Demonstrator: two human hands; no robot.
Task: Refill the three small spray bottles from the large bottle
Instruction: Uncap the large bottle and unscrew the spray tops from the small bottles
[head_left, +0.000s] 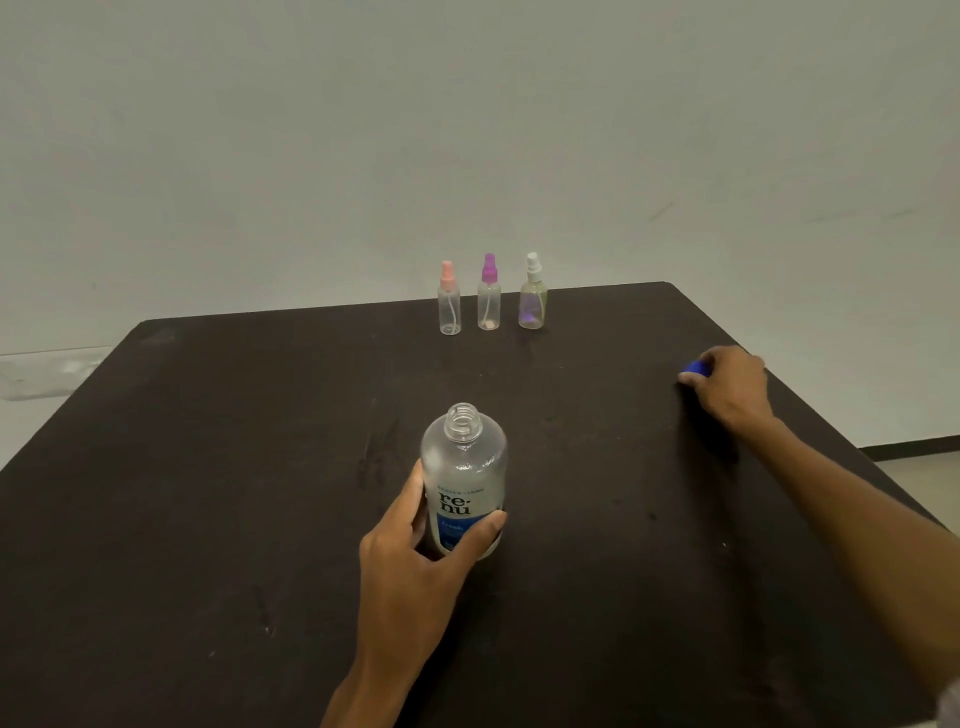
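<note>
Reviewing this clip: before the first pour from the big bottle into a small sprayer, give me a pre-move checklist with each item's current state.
1. Large bottle uncapped: ok, neck open.
2. Large bottle steadied: ok, left hand grips it upright on the table.
3. Blue cap out of the way: ok, right hand holds it at the table's right side.
4. Small bottles opened: not ok, pink-top bottle, purple-top bottle and white-top bottle keep their spray heads on.
5. Liquid level in large bottle: cannot tell.
</note>
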